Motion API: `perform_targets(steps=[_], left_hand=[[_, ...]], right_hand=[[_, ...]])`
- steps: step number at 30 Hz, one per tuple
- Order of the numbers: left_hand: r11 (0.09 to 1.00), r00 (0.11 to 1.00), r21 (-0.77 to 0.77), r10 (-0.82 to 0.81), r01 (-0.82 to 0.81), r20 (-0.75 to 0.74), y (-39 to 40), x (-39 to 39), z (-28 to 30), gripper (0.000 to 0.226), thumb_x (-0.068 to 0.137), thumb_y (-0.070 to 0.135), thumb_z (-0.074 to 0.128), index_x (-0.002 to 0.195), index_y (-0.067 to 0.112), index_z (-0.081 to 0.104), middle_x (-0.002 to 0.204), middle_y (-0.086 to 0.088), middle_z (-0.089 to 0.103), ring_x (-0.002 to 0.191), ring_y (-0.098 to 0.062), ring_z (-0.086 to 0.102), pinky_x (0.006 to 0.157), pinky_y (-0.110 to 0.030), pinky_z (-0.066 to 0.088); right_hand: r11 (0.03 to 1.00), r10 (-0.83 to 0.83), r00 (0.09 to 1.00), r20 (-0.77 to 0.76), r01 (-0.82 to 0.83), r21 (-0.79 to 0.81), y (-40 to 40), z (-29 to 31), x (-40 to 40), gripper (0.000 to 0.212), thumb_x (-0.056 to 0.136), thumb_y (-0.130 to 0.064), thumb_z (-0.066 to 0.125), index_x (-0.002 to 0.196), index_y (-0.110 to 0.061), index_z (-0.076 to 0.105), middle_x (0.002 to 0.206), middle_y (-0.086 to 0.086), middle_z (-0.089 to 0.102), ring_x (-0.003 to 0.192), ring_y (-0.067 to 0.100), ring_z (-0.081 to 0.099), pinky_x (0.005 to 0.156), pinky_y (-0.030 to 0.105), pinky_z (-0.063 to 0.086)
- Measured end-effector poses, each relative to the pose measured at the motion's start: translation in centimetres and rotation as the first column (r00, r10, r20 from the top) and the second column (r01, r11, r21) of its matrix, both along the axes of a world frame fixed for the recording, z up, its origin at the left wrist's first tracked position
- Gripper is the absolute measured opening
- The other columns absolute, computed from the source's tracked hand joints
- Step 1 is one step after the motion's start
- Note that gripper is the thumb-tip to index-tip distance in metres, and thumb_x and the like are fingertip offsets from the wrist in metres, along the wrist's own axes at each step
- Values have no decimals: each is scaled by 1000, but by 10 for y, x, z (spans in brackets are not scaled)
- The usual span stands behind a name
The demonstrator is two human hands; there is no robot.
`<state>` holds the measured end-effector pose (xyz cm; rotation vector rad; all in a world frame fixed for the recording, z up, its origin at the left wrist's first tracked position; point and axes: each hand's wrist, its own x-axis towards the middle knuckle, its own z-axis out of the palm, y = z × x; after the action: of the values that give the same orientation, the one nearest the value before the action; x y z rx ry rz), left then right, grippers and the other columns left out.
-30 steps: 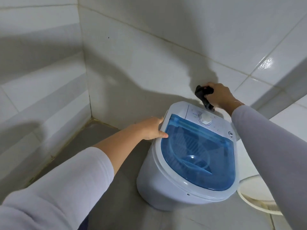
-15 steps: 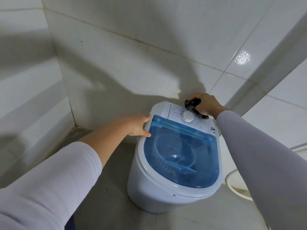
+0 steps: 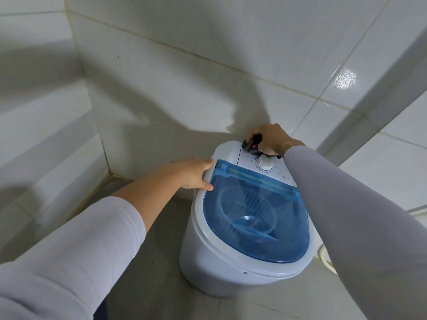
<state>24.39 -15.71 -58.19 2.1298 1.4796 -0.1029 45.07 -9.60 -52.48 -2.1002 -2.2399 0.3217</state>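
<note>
A small white washing machine [image 3: 221, 262] stands on the grey floor in a tiled corner. Its clear blue lid [image 3: 254, 218] is closed, and a ribbed basket shows through it. A white dial [image 3: 265, 162] sits on the control panel behind the lid. My left hand [image 3: 196, 173] holds the machine's left rim, thumb lying on the lid's edge. My right hand [image 3: 269, 139] grips a dark cloth [image 3: 250, 144] and presses it onto the back of the control panel, just behind the dial.
White tiled walls [image 3: 184, 77] meet in a corner at the left. The machine's back stands close to the rear wall. A white round object [image 3: 324, 257] lies on the floor at the right, mostly hidden by my right sleeve.
My right hand has come down with the dark cloth from above the machine onto the control panel. My left hand stays on the left rim. The view has shifted.
</note>
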Motion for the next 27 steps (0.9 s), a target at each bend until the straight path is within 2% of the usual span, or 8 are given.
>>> perform_targets(steps=[9, 12, 15, 17, 20, 23, 25, 27], left_hand=[[1000, 1000, -6, 13, -13, -18, -3, 0, 3, 83, 90, 40, 57, 153, 24, 5, 160, -11, 10, 148, -28, 15, 116, -41, 19], [1000, 999, 6, 7, -6, -45, -3, 2, 5, 83, 90, 42, 57, 152, 25, 5, 160, -11, 11, 148, -27, 14, 116, -44, 19], [1000, 998, 11, 2, -1, -69, -4, 3, 7, 83, 90, 42, 57, 153, 25, 5, 160, -10, 11, 148, -27, 11, 116, -46, 18], [1000, 998, 22, -1, 2, -70, -5, 3, 8, 82, 90, 42, 56, 153, 24, 6, 160, -10, 14, 148, -27, 12, 116, -46, 19], [1000, 997, 28, -5, 7, -79, -7, 3, 9, 81, 90, 42, 56, 153, 24, 7, 160, -9, 16, 148, -26, 12, 115, -46, 20], [1000, 997, 22, 0, 2, -82, -8, 3, 10, 81, 91, 41, 56, 153, 24, 8, 159, -11, 18, 147, -29, 18, 115, -45, 22], [1000, 997, 30, 1, 2, -80, -9, 4, 12, 79, 91, 41, 56, 153, 22, 11, 157, -12, 23, 143, -30, 26, 112, -44, 27], [999, 996, 42, -4, 8, -86, -10, 5, 12, 76, 91, 40, 57, 151, 20, 16, 154, -12, 29, 141, -30, 32, 110, -43, 30]], right_hand=[[962, 264, 950, 164, -248, -112, 0, 1, -4, 40, 76, 12, 49, 85, -20, 72, 108, 3, 69, 94, 22, 60, 86, 34, 53], [941, 334, 917, 217, -311, -131, -5, -2, 1, 45, 71, 16, 47, 79, -21, 71, 106, 1, 69, 99, 24, 60, 85, 32, 52], [911, 408, 883, 231, -378, -164, -7, -4, 4, 45, 68, 18, 49, 67, -23, 67, 95, -4, 66, 98, 22, 59, 86, 33, 52], [884, 465, 852, 242, -431, -181, -8, -4, 4, 45, 66, 19, 50, 61, -23, 65, 93, -2, 68, 98, 23, 60, 86, 37, 52], [845, 534, 778, 331, -479, -236, -12, -2, 0, 38, 67, 19, 48, 65, -12, 69, 97, 4, 66, 99, 24, 57, 86, 38, 51], [822, 570, 726, 385, -490, -292, -15, 1, -8, 36, 64, 19, 47, 58, -12, 63, 89, 6, 63, 93, 26, 61, 80, 38, 54], [828, 558, 732, 392, -462, -317, -16, 3, -12, 37, 63, 20, 46, 58, -12, 63, 93, 7, 66, 92, 27, 62, 76, 36, 54], [863, 497, 794, 350, -412, -292, -15, 6, -11, 38, 65, 21, 43, 62, -11, 65, 95, 6, 68, 92, 27, 62, 77, 34, 53]])
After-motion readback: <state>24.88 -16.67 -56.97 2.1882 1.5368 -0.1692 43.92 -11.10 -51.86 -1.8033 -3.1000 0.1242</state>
